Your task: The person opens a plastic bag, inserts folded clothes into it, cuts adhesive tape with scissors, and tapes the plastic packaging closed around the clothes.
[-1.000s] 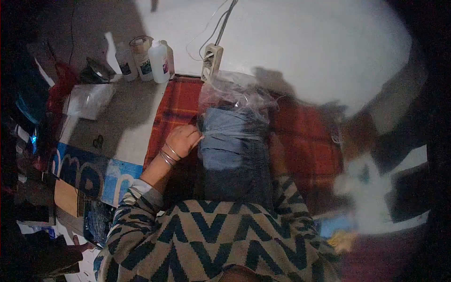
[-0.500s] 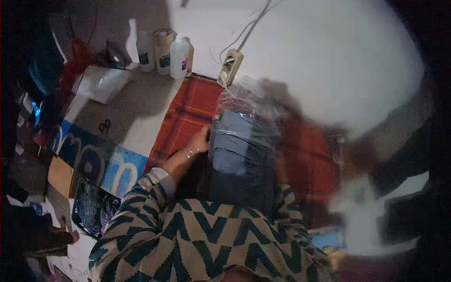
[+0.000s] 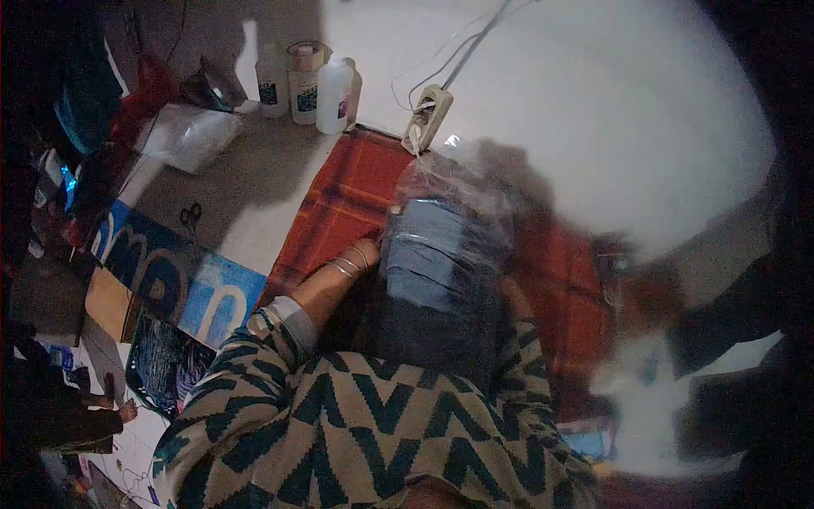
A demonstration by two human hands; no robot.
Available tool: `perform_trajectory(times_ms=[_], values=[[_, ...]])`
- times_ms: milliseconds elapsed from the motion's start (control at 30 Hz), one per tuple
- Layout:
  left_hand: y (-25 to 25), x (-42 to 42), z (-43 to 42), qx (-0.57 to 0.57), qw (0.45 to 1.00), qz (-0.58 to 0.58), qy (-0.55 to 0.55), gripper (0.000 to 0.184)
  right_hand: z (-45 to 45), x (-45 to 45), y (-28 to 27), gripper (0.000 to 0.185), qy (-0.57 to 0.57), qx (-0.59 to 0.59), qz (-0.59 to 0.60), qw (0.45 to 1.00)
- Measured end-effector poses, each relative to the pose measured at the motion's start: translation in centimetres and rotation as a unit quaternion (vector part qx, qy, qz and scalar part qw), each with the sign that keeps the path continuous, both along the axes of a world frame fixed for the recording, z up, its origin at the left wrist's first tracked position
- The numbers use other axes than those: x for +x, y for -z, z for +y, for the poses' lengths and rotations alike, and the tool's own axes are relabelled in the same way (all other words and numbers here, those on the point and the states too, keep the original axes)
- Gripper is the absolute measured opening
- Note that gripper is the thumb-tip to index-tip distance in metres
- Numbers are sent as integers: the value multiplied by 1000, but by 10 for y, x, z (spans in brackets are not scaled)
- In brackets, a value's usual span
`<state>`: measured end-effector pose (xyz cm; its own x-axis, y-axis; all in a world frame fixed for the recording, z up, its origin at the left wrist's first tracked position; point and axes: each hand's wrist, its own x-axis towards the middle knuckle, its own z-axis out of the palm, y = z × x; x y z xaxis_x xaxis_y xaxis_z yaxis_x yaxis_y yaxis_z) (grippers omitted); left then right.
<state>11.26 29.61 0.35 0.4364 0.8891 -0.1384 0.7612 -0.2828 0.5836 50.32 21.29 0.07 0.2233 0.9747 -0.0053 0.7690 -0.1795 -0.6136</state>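
Observation:
A stack of folded blue-grey cloth in a clear plastic bag is in front of my body. The bag's loose, crinkled end points away from me. My left hand, with thin bracelets at the wrist, grips the left side of the bagged cloth; its fingers are partly hidden behind the edge. On the other side, my right hand is in shadow against the package, its fingers hidden. Beneath lies a red plaid cloth.
A power strip with cords sits beyond the bag. Several bottles, including a white bottle, stand at the back left. Scissors, a blue lettered board and clear plastic lie left. Another person's hand shows at lower left.
The view has shifted slightly, so the bottles and power strip appear a little further right. My left hand has slid slightly nearer along the package's side. The bag's far end looks more raised.

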Motion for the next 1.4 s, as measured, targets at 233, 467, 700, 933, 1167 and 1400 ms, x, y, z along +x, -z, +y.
perform_trajectory(times_ms=[233,467,700,933,1167,1400], values=[[72,-12,15,5,991,-116,72,50,-26,-25,-6,32,-1,30,2,1000],[7,-23,-29,33,992,-69,100,37,-70,-41,-43,32,-4,-1,39,999],[-35,-27,-108,43,990,56,122,26,-151,-71,-93,32,-62,-162,118,978],[-82,-36,-125,139,990,6,-27,19,-138,-78,-121,36,50,43,39,997],[-113,-19,-130,151,943,-278,-107,10,-109,-116,-148,37,10,155,144,977],[-108,-1,-131,181,926,-315,-101,19,-100,-130,-129,34,2,188,-104,977]])
